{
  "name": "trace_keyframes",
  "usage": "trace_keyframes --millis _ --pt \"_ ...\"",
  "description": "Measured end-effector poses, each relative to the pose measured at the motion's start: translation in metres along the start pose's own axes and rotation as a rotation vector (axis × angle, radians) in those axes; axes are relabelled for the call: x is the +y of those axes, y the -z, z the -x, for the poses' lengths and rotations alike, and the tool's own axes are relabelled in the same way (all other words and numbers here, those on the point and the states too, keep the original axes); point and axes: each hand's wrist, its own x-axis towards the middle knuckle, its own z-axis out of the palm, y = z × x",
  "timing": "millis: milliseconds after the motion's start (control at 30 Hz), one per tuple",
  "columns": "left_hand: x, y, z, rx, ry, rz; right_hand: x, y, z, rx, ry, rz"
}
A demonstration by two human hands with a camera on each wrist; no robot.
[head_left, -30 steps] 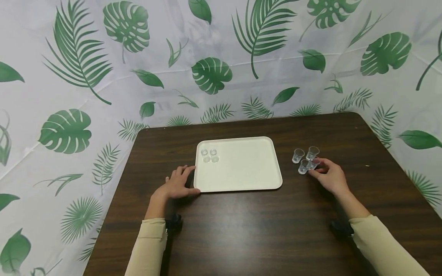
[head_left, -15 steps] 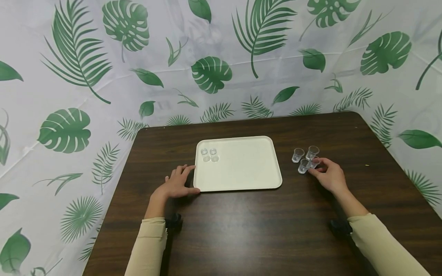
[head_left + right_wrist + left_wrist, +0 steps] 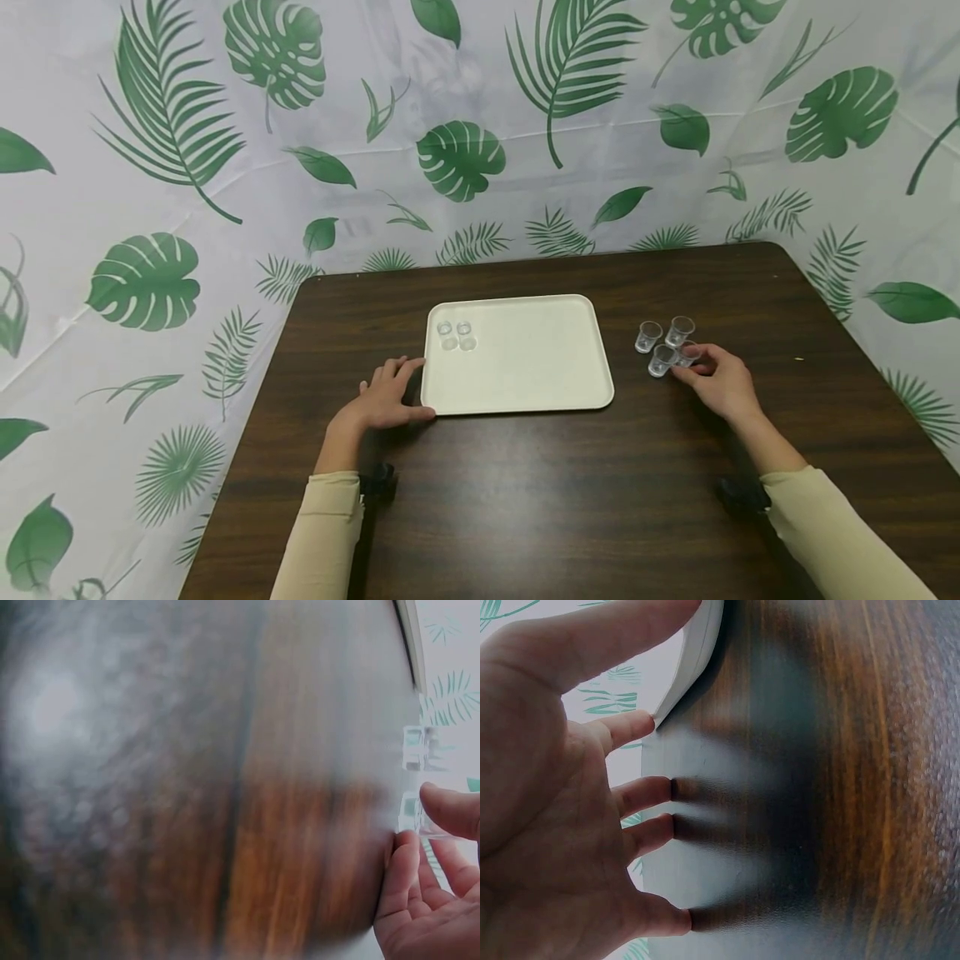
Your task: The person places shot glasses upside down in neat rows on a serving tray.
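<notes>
In the head view, my right hand pinches a clear shot glass between thumb and fingers, at the table's right side. Close by stand three similar ones: a left shot glass, a back shot glass and a front shot glass. The right wrist view shows the thumb and curled fingers by clear glass. My left hand is spread, its fingers and thumb touching the left edge of a cream tray. The left wrist view shows that hand's palm and fingertips resting on the table.
Small clear round glass shapes sit in the tray's back left corner; how they stand is too small to tell. The dark wood table extends around the tray. A leaf-print cloth hangs behind and beside the table.
The pinched shot glass has shifted very slightly to the right, with the right hand around it. My left hand, the tray and the other glasses stay put.
</notes>
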Motion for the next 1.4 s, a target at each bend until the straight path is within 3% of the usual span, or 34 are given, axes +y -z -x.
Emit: trace_keyframes --millis 200,600,900,1233,1400 --pt "-0.001 -0.001 -0.002 -0.002 0.003 -0.008 0.001 0.004 0.001 -0.002 0.002 -0.024" --pt "0.0 -0.001 -0.002 -0.005 0.011 -0.003 0.004 0.018 0.008 -0.04 -0.059 -0.188" --pt "-0.001 -0.001 -0.001 -0.008 0.004 -0.01 -0.001 0.027 0.01 -0.001 -0.056 -0.226" --pt "-0.002 -0.002 -0.002 -0.006 0.003 -0.009 -0.037 0.027 0.005 0.039 0.055 -0.247" --pt "-0.003 -0.002 -0.001 -0.003 0.0 -0.007 -0.058 0.018 0.003 0.012 0.138 -0.224"
